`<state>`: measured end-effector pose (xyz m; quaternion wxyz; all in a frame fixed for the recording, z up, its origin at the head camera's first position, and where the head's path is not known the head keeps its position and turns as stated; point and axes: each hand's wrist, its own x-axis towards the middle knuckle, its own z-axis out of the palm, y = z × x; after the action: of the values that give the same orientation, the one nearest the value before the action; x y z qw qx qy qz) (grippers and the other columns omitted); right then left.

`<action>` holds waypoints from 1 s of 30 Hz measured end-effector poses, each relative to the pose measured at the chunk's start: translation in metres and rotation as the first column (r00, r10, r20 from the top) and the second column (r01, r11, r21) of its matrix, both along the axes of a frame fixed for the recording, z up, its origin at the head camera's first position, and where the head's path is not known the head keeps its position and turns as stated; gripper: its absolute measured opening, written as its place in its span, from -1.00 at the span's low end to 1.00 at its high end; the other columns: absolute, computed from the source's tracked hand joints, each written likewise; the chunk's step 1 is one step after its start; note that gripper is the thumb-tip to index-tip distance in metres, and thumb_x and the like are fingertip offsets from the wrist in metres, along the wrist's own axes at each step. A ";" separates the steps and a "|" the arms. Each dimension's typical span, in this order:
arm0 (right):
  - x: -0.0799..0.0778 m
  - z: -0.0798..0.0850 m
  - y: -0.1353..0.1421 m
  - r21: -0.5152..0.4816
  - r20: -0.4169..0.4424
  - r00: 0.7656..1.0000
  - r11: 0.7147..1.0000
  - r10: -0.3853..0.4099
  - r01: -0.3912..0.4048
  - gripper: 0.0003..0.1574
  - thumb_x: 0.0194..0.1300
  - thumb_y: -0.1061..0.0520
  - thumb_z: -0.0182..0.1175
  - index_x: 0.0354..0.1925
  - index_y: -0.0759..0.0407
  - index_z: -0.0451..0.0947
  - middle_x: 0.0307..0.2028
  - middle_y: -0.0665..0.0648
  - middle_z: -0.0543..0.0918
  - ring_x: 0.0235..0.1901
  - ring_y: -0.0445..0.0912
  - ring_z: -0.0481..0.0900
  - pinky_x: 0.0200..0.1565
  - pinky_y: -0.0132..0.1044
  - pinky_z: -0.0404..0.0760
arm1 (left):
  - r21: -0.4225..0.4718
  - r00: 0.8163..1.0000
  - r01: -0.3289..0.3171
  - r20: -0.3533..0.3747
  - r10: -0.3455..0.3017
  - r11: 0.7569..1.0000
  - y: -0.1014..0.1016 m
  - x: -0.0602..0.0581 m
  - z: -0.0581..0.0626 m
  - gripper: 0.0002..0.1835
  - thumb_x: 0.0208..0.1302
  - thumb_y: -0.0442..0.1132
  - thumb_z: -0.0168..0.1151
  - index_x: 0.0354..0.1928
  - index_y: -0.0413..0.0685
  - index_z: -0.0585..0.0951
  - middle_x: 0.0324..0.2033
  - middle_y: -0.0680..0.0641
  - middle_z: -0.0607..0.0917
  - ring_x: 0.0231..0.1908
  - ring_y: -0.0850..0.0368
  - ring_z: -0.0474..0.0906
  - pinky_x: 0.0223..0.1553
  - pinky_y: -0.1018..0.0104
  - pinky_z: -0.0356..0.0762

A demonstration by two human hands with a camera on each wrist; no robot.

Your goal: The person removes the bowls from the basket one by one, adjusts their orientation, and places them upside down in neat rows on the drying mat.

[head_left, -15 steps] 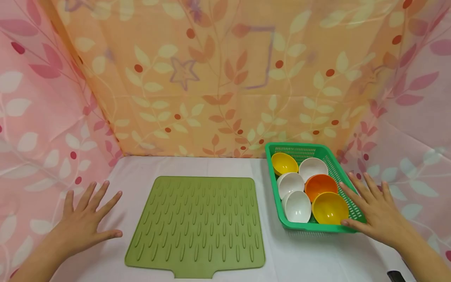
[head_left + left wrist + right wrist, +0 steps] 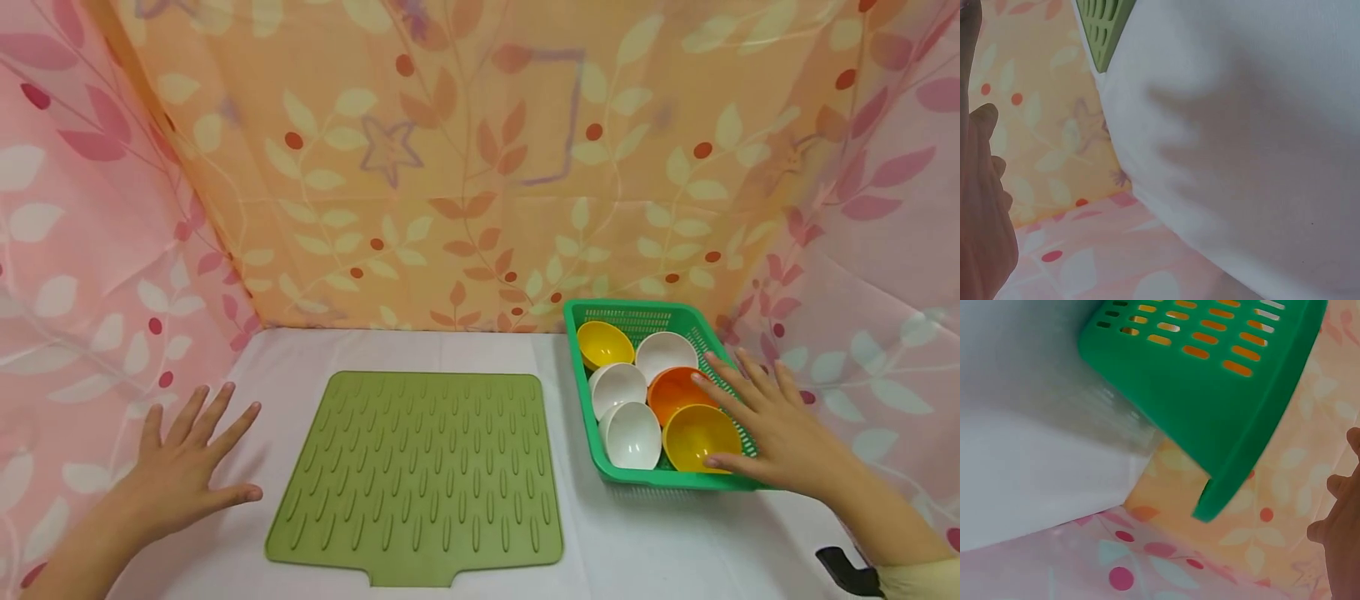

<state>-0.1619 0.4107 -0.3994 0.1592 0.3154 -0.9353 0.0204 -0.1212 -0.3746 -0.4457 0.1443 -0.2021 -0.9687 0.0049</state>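
In the head view, a green plastic basket (image 2: 645,477) holds several small bowls: a yellow bowl (image 2: 604,344) at back left, white bowls such as this front one (image 2: 632,437), an orange bowl (image 2: 673,390) and a yellow bowl (image 2: 699,440) at front right. My right hand (image 2: 783,437), fingers spread, overlaps the basket's right side, its thumb over the front yellow bowl. It holds nothing. To the left, my left hand (image 2: 180,475) is spread and empty beside a green ridged mat (image 2: 420,475). The right wrist view shows the basket's slotted side (image 2: 1166,381).
A white cloth (image 2: 510,354) covers the table under mat and basket. Floral fabric walls (image 2: 465,167) enclose the back and both sides. A black curved object (image 2: 847,571) lies at the lower right, near the right forearm.
My right hand has moved left and slightly up, further over the basket's right side. My left hand has barely moved. Bowls, basket and mat stay in place.
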 end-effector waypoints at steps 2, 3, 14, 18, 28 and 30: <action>-0.004 0.003 -0.004 0.009 0.016 1.000 1.000 0.024 -0.024 0.39 -0.04 -0.42 0.51 0.60 -0.04 0.13 0.63 0.17 -0.01 0.62 0.20 -0.35 0.46 0.33 -0.51 | 0.020 1.000 0.008 0.015 -0.008 1.000 0.002 0.001 -0.002 0.28 -0.02 0.45 0.41 0.66 0.26 -0.04 0.64 -0.17 -0.22 0.60 -0.11 -0.58 0.36 -0.46 -0.70; -0.005 0.005 -0.006 0.013 0.027 0.999 0.999 0.038 -0.038 0.39 -0.04 -0.41 0.52 0.60 -0.04 0.14 0.63 0.17 0.01 0.62 0.20 -0.34 0.46 0.34 -0.50 | 0.034 1.000 0.012 0.022 -0.012 0.999 0.003 0.002 -0.003 0.29 -0.02 0.43 0.43 0.66 0.24 -0.04 0.64 -0.16 -0.24 0.60 -0.11 -0.58 0.36 -0.45 -0.71; -0.029 0.022 -0.025 -0.068 0.179 0.966 0.982 0.188 -0.179 0.34 -0.03 -0.18 0.63 0.58 0.01 0.19 0.56 0.12 0.21 0.60 0.03 -0.05 0.57 -0.22 -0.28 | 0.344 0.979 0.051 0.170 -0.116 0.937 0.013 0.007 -0.028 0.34 -0.05 0.17 0.58 0.66 0.04 -0.06 0.65 -0.09 -0.23 0.61 0.07 -0.51 0.39 -0.40 -0.71; -0.040 0.026 -0.034 -0.183 0.311 0.927 0.970 0.210 -0.158 0.28 -0.01 -0.11 0.63 0.57 -0.02 0.21 0.54 0.04 0.26 0.53 -0.06 0.09 0.51 0.06 0.11 | 0.481 0.953 0.072 0.225 -0.202 0.874 0.016 0.008 -0.041 0.35 -0.05 0.16 0.58 0.66 -0.02 -0.07 0.64 -0.15 -0.17 0.56 0.34 -0.51 0.37 -0.50 -0.59; -0.059 0.024 -0.052 -0.234 0.540 0.805 0.962 0.246 -0.137 -0.06 0.13 -0.12 0.53 0.44 -0.18 0.42 0.39 -0.14 0.47 0.41 -0.09 0.33 0.27 0.06 0.51 | 0.520 0.916 0.053 0.315 -0.249 0.852 0.024 0.022 -0.059 0.29 0.01 0.09 0.58 0.66 0.04 -0.05 0.45 -0.52 0.21 0.38 0.81 -0.38 0.34 0.65 -0.58; -0.063 0.022 -0.052 -0.229 0.561 0.786 0.961 0.259 -0.154 -0.10 0.14 -0.11 0.53 0.42 -0.13 0.46 0.36 -0.14 0.51 0.39 -0.06 0.37 0.29 0.01 0.50 | 0.509 0.916 0.062 0.312 -0.251 0.859 0.026 0.023 -0.062 0.31 -0.06 0.09 0.62 0.65 0.00 0.00 0.45 -0.50 0.24 0.38 0.83 -0.36 0.27 0.77 -0.53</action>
<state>-0.2252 0.3585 -0.3772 -0.1137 0.3795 -0.8929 0.2139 -0.0982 -0.3488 -0.5078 0.0065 -0.2357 -0.9275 -0.2901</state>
